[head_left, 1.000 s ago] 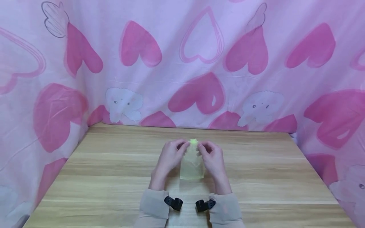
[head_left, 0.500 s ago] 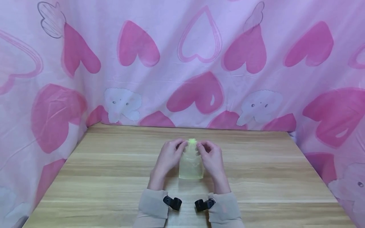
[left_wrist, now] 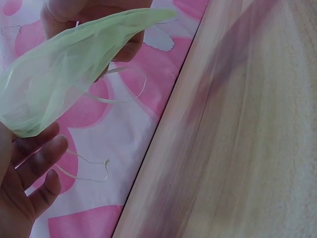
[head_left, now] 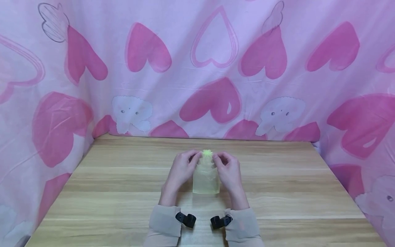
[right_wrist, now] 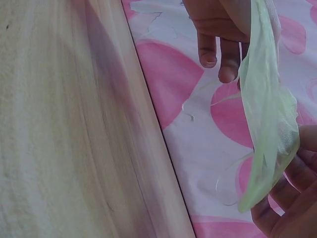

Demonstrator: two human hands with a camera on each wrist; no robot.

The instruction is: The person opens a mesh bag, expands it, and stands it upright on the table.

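A sheer pale yellow-green drawstring pouch (head_left: 206,181) hangs upright over the table, its ruffled neck (head_left: 207,152) gathered at the top. My left hand (head_left: 181,168) pinches its left side just below the ruffle, thumb and forefinger together. On the opposite side my right hand (head_left: 229,169) pinches it at the same height. Thin loops of cord dangle from it: one cord (left_wrist: 106,171) hangs by the left fingers in the left wrist view, another cord (right_wrist: 218,186) near the right hand in the right wrist view. Through the mesh no contents show.
A wood-grain table (head_left: 123,192) spreads under both arms. Pink curtain cloth (head_left: 172,92) printed with hearts surrounds its back and sides. Black wrist cameras on straps, the left camera (head_left: 186,220) and the right camera (head_left: 220,222), sit at the beige cuffs.
The head view has shifted slightly, so the curtain hearts appear a little farther left. Both hands keep their pinch on the pouch, which hangs almost as before.
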